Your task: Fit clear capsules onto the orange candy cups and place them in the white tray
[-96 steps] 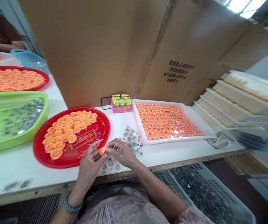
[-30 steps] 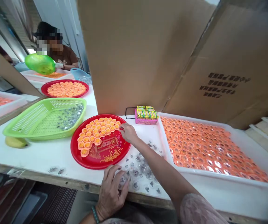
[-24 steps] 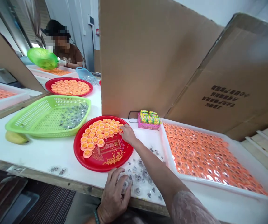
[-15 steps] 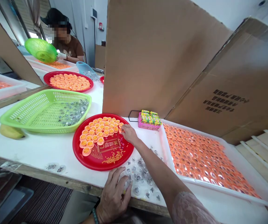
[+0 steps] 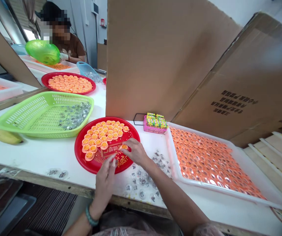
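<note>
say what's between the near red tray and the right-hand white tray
Pink basket behind, scattered clear pieces in front, right forearm over them, in the head view.

We see a workshop, a place for small assembly by hand. The landmark is the red tray (image 5: 111, 157) on a white worktable (image 5: 40, 155). To its right there is a large white tray (image 5: 231, 149) with rows of same orange pieces; beyond it stands a cardboard partition (image 5: 160, 59). Far behind it, to the left, we see another person (image 5: 69, 46) working at similar trays.
</note>
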A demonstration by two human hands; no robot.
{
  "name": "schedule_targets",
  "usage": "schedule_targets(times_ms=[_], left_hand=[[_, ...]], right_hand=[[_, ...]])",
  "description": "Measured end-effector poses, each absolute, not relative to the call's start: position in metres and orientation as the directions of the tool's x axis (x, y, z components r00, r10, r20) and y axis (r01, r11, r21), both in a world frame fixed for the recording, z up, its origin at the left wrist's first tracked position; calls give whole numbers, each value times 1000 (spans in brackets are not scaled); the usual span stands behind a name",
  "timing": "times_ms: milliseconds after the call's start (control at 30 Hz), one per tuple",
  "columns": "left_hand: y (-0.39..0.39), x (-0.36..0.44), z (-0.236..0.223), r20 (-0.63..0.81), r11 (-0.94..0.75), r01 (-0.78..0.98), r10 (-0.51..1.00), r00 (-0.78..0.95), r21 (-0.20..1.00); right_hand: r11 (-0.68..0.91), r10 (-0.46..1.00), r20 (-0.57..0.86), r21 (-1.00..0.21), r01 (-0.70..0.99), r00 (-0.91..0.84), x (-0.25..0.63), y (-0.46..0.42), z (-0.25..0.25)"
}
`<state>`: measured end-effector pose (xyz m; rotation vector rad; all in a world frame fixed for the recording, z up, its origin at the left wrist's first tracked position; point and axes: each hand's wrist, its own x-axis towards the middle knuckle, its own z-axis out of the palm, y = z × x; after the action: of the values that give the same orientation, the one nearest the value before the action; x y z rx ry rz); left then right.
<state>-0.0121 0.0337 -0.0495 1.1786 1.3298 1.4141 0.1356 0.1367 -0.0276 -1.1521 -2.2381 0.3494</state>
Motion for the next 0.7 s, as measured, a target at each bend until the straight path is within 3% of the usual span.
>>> schedule_targets(times_ms=[67, 133, 233, 333, 467, 533, 633, 700], left_hand=[[47, -17, -39, -95, 56, -298, 988, -120, 953], [55, -19, -31, -176, 161, -554, 984, 26, 817], [56, -17, -28, -214, 249, -708, 967, 140, 661], [52, -14, -29, -266, 282, -695, 955, 135, 661], [53, -14, -28, -276, 287, -559, 955, 107, 778], [56, -16, -26, -301, 284, -491, 953, 46, 824], [60, -17, -27, -368, 338, -419, 930, 11, 843], [62, -14, -29, -393, 367, -417, 919, 26, 831]], right_hand=[[598, 801, 427, -538, 594, -420, 129, 115, -23], [583, 812, 447, -581, 568, -375, 123, 98, -22], [519, 853, 434, -644, 562, -291, 118, 82, -27], [470, 882, 400, -695, 545, -251, 116, 73, -33], [452, 892, 381, -710, 540, -245, 131, 71, -30], [385, 916, 370, -708, 592, -153, 151, 75, -26], [205, 952, 307, -623, 755, -5, 187, 80, -22], [162, 973, 226, -502, 850, -52, 203, 81, -23]])
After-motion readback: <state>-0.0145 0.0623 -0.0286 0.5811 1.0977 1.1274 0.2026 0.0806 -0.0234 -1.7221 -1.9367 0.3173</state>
